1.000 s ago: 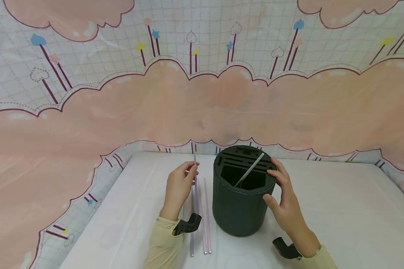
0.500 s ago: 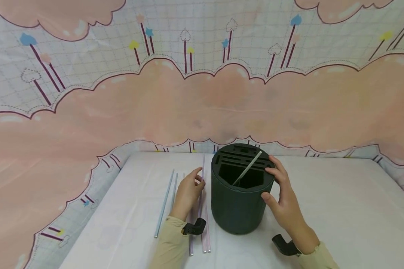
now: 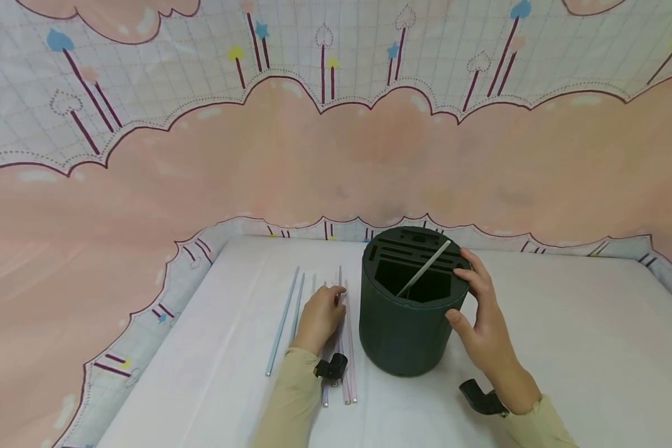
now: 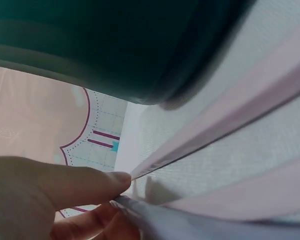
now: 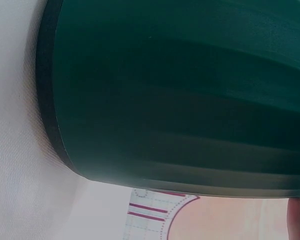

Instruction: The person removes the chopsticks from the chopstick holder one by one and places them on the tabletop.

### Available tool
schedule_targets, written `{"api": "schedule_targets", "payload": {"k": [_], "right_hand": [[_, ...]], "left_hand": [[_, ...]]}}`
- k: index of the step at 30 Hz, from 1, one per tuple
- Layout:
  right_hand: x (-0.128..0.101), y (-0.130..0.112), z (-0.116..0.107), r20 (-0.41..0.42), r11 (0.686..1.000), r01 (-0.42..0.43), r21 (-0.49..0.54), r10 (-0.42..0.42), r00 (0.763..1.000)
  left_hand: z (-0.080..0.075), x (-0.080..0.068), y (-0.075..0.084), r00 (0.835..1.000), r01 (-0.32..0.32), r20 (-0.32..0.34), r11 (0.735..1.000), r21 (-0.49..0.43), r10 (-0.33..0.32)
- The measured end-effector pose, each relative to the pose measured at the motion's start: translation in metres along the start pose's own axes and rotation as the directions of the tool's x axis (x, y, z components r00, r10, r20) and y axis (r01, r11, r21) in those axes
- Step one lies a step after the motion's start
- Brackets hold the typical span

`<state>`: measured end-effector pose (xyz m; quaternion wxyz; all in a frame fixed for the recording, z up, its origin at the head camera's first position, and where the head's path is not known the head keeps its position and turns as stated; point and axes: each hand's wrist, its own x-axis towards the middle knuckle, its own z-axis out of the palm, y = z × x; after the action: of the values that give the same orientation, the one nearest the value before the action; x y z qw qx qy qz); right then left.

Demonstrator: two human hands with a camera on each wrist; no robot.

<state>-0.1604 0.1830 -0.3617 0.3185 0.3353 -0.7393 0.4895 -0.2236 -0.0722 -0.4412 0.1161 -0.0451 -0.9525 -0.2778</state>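
A white tablecloth point(image 3: 537, 348) covers the table, and a printed backdrop point(image 3: 336, 155) of pink clouds and thin candle-like stems closes it in behind and to the left. The pink straws point(image 3: 347, 348) lie flat on the cloth just left of the dark green holder point(image 3: 400, 330), running away from the person; the left hand point(image 3: 322, 314) rests on them, and the left wrist view shows a thumb and fingertips point(image 4: 97, 182) pinching at the near straws where they meet the cloth, though which one is caught I cannot tell. They look light, thin and easily kinked; smooth enough to roll or slip, so a pinch near the middle of the shaft, or a little toward one end for steering it into a slot, would seem the safest hold; squeezing hard would likely crush the tube. The right hand point(image 3: 481, 311) curls round the holder's rim and side, thumb low and fingers at the slotted top, gripping it; one pale straw point(image 3: 425, 274) already leans inside the large opening. Two blue straws point(image 3: 285, 317) lie apart to the left of the hand, untouched.
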Motion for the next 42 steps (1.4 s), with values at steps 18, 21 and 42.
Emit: {"api": "schedule_targets", "payload": {"k": [18,21,42], "right_hand": [[0.014,0.007,-0.002,-0.009,1.0,0.005,0.003,-0.005,1.0],[0.014,0.008,-0.002,-0.008,1.0,-0.004,0.005,0.004,1.0],[0.004,0.009,-0.001,0.01,0.999,-0.054,0.007,0.053,0.999]], "left_hand": [[-0.01,0.019,0.005,0.999,0.026,0.035,0.994,0.11,-0.03],[-0.016,0.023,0.004,0.997,0.057,0.046,0.995,0.086,-0.061],[-0.06,0.008,0.058,0.881,-0.384,-0.39,0.887,-0.256,0.268]]}}
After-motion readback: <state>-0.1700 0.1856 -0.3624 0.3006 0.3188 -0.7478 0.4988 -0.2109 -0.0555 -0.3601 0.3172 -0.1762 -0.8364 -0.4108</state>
